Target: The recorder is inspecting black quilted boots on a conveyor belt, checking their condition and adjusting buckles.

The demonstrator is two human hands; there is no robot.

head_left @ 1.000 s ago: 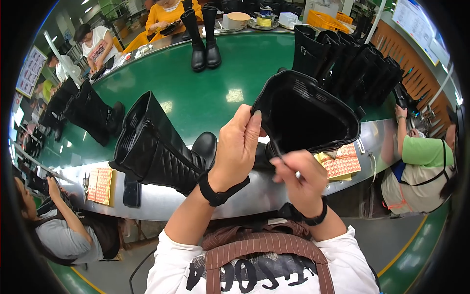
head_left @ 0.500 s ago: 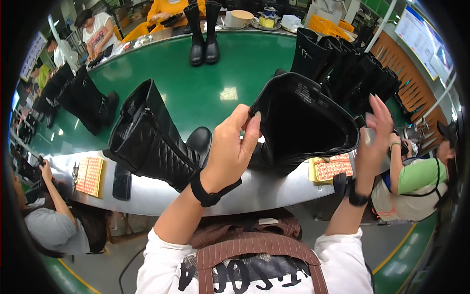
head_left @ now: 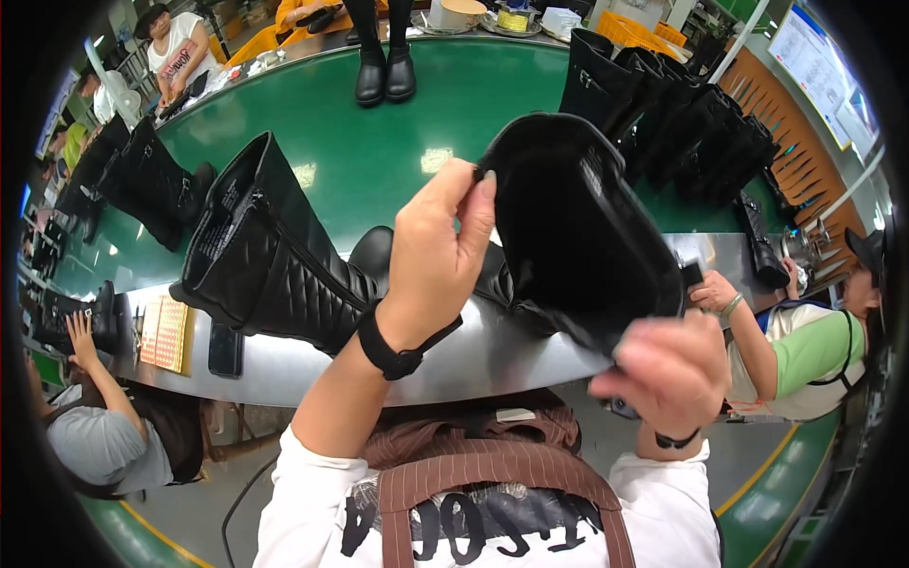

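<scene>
A tall black boot (head_left: 530,237) leans toward me, its wide shaft opening facing up at me. My left hand (head_left: 440,246) pinches the left edge of that opening between thumb and fingers. At its lower right edge is my right hand (head_left: 668,369), fingers curled but smeared by motion; whether they grip the rim I cannot make out. Left of my left hand stands a second black boot (head_left: 275,256) with a quilted shaft and a long zip down its side. Pale printing shows on its lining.
Several black boots (head_left: 606,85) crowd the green belt (head_left: 312,123) at right; others (head_left: 151,180) stand at left, and a pair (head_left: 385,76) at the far side. A phone (head_left: 225,348) and a sticker sheet (head_left: 166,331) lie on the metal ledge (head_left: 426,374). Co-workers sit either side.
My right hand has dropped from beside the boot's right edge to its lower right edge, its fingers now curled. The held boot's opening has narrowed and tilted. My left hand keeps its pinch.
</scene>
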